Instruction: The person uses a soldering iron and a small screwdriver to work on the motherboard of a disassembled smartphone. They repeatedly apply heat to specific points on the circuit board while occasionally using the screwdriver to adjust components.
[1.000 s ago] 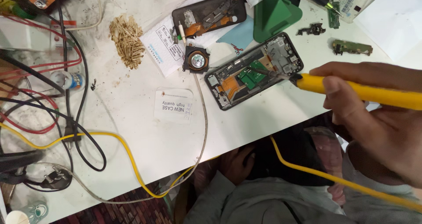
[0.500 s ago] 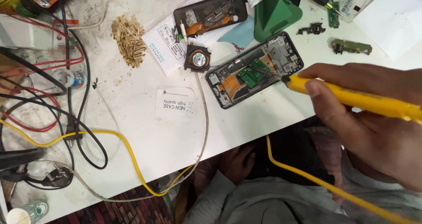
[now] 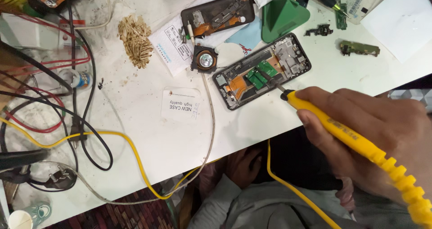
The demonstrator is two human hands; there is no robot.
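Right hand (image 3: 373, 134) clasps yellow soldering iron (image 3: 355, 141), tip on opened phone (image 3: 265, 71) at 10 o'clock; left hand (image 3: 243, 166) below worktop (image 3: 148, 134), grip unclear.

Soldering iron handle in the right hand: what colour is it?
Yellow. The soldering iron, held in the right hand, shows best in the head view.

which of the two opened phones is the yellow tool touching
The nearer opened phone, showing green boards, under the yellow tool held by the right hand; the other phone lies farther back.
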